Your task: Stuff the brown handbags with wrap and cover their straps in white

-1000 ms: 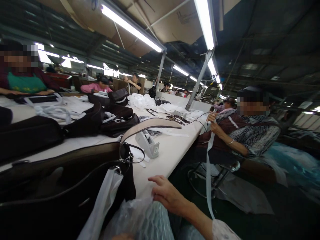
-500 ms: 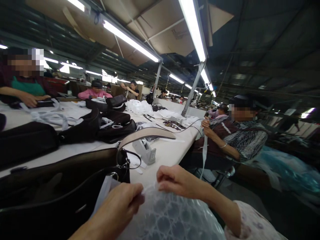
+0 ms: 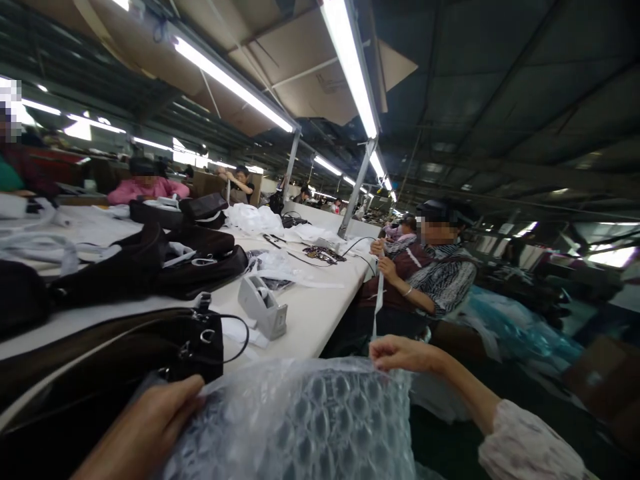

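Observation:
A clear sheet of bubble wrap [image 3: 320, 420] is stretched between my two hands, low in front of me. My left hand [image 3: 155, 413] is closed on its upper left edge, right beside a dark handbag [image 3: 115, 353]. At the upper right corner, my right hand [image 3: 400, 353] pinches the plastic between thumb and fingers. The handbag lies on the white table [image 3: 310, 327] with its metal rings and a thin black cord loop showing. Its lower part is hidden behind my left hand and arm.
A grey tape dispenser [image 3: 263, 310] stands near the table edge. Several black bags [image 3: 200, 260] and white wrapping strips lie farther left. Across the corner, a co-worker [image 3: 420, 267] holds a white strip. Blue plastic [image 3: 520, 327] lies at the right; other people sit farther back.
My hands have moved apart, the left one leftward and the right one rightward, spreading the bubble wrap. The bag's strap has dropped to the left. My view has turned slightly right.

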Demonstrator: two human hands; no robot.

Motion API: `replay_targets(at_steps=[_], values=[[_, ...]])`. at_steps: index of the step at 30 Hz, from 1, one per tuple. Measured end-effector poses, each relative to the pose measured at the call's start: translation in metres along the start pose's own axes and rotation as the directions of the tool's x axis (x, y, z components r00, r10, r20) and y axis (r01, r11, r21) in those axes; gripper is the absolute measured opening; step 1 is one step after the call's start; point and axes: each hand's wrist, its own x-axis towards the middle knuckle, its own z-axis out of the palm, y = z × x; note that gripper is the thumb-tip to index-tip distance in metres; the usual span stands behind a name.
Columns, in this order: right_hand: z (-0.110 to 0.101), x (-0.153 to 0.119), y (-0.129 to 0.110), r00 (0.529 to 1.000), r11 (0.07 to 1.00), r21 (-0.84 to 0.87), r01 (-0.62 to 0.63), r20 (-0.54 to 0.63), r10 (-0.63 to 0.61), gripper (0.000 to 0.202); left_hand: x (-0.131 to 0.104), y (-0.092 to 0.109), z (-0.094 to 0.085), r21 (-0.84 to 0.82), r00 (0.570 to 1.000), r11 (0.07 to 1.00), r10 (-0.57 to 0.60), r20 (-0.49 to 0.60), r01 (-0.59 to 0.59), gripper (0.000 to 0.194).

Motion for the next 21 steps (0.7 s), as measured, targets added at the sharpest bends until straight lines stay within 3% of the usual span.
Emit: replay_targets(at_steps=[3, 9, 13, 16, 17, 19, 21], values=[[-0.005, -0.004, 0.001, 0.999, 0.999, -0.026, 0.022, -0.035, -0.023, 0.040, 0.001, 0.009, -0.006, 0.035, 0.993, 0.999, -0.026, 0.119, 0.022, 0.043], [-0.004, 0.007, -0.011, 0.999, 0.994, -0.099, 0.049, 0.001, -0.050, 0.040, -0.003, 0.029, -0.009, 0.142, 0.990, 0.990, -0.035, 0.135, 0.016, 0.031], [0.036, 0.026, -0.062, 0.978, 0.973, -0.123, 0.195, -0.049, -0.202, 0.061, 0.002, 0.062, 0.000, 0.184, 0.989, 0.981, 0.029, 0.148, -0.056, 0.023], [0.080, 0.041, -0.111, 0.885, 0.877, -0.153, 0.456, -0.019, -0.464, 0.084, 0.011, 0.090, 0.010, 0.091, 0.973, 0.980, 0.158, 0.168, -0.175, 0.022], [0.091, 0.045, -0.123, 0.872, 0.862, -0.136, 0.487, 0.024, -0.489, 0.080, 0.014, 0.096, 0.013, 0.051, 0.965, 0.977, 0.198, 0.169, -0.209, 0.022], [0.105, 0.052, -0.136, 0.888, 0.893, -0.065, 0.446, 0.155, -0.433, 0.052, 0.019, 0.103, 0.014, -0.017, 0.955, 0.972, 0.234, 0.185, -0.235, 0.021], [0.103, 0.055, -0.134, 0.908, 0.933, -0.013, 0.359, 0.237, -0.346, 0.039, 0.023, 0.100, 0.010, -0.101, 0.944, 0.978, 0.201, 0.263, -0.180, 0.022]])
